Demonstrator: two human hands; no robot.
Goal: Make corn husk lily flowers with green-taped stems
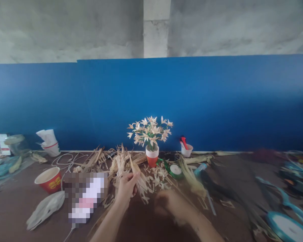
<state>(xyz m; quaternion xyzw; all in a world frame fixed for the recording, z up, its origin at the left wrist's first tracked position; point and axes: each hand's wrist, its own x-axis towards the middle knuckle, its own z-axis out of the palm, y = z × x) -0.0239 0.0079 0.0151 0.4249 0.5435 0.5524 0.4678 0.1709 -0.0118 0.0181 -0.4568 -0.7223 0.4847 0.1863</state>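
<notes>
At the far left, the brown table [7, 218] meets the blue board [111, 101] along its back edge, where a white card [3, 144] with a red band stands by a jar [15, 143]; any writing on the card is too small to read. A white cup [52, 149] with a red line near its rim leans there, paper in it. Nearer, brown tabletop shows to the left of a red cup [49, 180] with yellow characters, too blurred to make out, and a plastic bag [46, 209]. A pixelated patch hides whatever is right of the bag.

Dry husks [118, 161] crowd the space beyond the left hand [127, 185], leaving little room there. Its thumb and fingers are closed in a pinch on a pale husk strip [134, 166], which points up and away. Tabletop shows between the two forearms.

Just beyond the hands, husk flowers [151, 131] stand upright in an orange-and-white pot [152, 158] near the back edge. The right hand [169, 201] is apart from the left, over the table; blur hides its fingers, so I cannot tell how wide they are or whether they hold anything. Beyond it lies a green roll [176, 170]. A husk bundle [193, 181] bounds its right side. At the far right, near the lower corner, lies a blue spool [289, 228].
</notes>
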